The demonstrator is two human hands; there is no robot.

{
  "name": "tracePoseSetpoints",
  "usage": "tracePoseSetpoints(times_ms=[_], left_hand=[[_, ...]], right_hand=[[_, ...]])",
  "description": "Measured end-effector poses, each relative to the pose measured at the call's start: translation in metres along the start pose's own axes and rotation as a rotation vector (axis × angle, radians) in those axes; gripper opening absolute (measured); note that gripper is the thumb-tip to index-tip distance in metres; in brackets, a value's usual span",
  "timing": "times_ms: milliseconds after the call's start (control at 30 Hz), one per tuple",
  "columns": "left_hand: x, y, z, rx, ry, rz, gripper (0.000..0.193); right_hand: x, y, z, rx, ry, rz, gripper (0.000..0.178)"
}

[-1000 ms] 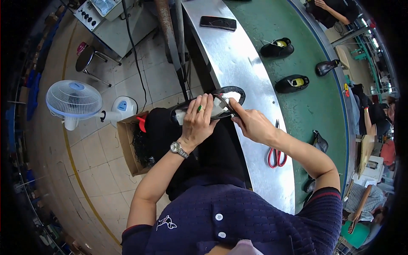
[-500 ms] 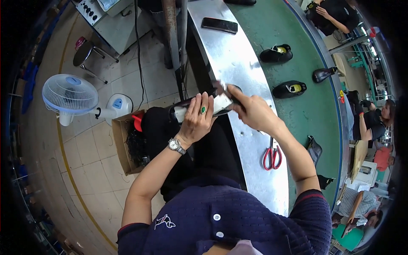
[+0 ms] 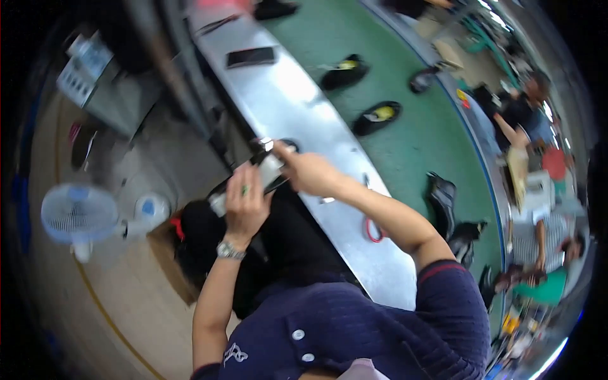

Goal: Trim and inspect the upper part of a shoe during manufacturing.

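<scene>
A black shoe lies bottom up across my lap beside the bench edge, its pale underside (image 3: 271,167) facing me. My left hand (image 3: 247,202) is closed over it, fingers long and side by side on the pale surface. A ring and a wristwatch (image 3: 229,251) are on that arm. At the shoe's far end my right hand (image 3: 310,171) is wrapped round a hand tool with a shiny metal head (image 3: 263,145). The tool looks like a hammer, but it is blurred and its handle is mostly hidden in my fist. Under my right forearm lie red-handled scissors (image 3: 373,231).
A phone (image 3: 251,57) rests on the metal bench (image 3: 291,88). Several black shoes (image 3: 377,118) stand on the green belt (image 3: 405,152) to the right, with people working beyond. On the left are a fan (image 3: 80,213) and a cardboard box (image 3: 170,253).
The whole view has swung, so bench, shoes and hands now appear further left. A red blurred thing has come in at the top. Both hands remain at the shoe; the tool head still sits by its far end.
</scene>
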State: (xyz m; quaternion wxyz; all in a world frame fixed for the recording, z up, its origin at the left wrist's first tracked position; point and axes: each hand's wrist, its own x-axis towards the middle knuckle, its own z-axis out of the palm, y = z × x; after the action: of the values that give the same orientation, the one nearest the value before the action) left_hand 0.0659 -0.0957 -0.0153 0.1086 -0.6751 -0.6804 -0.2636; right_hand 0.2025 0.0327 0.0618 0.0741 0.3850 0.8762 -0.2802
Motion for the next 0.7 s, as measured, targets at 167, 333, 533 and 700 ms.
tracePoseSetpoints(times_ms=[167, 333, 533, 700], left_hand=[[-0.015, -0.007, 0.002, 0.066, 0.066, 0.015, 0.055], [-0.015, -0.002, 0.003, 0.032, 0.046, 0.013, 0.058], [-0.016, -0.007, 0.006, 0.034, 0.069, 0.021, 0.054], [-0.01, -0.005, 0.006, 0.005, 0.083, 0.011, 0.052]], right_hand=[[0.001, -0.009, -0.011, 0.032, 0.082, -0.244, 0.063], [-0.006, -0.007, 0.015, -0.036, 0.099, -0.262, 0.07], [-0.005, -0.018, 0.001, -0.109, 0.174, -0.417, 0.073], [-0.001, -0.011, 0.012, -0.128, 0.141, -0.316, 0.076]])
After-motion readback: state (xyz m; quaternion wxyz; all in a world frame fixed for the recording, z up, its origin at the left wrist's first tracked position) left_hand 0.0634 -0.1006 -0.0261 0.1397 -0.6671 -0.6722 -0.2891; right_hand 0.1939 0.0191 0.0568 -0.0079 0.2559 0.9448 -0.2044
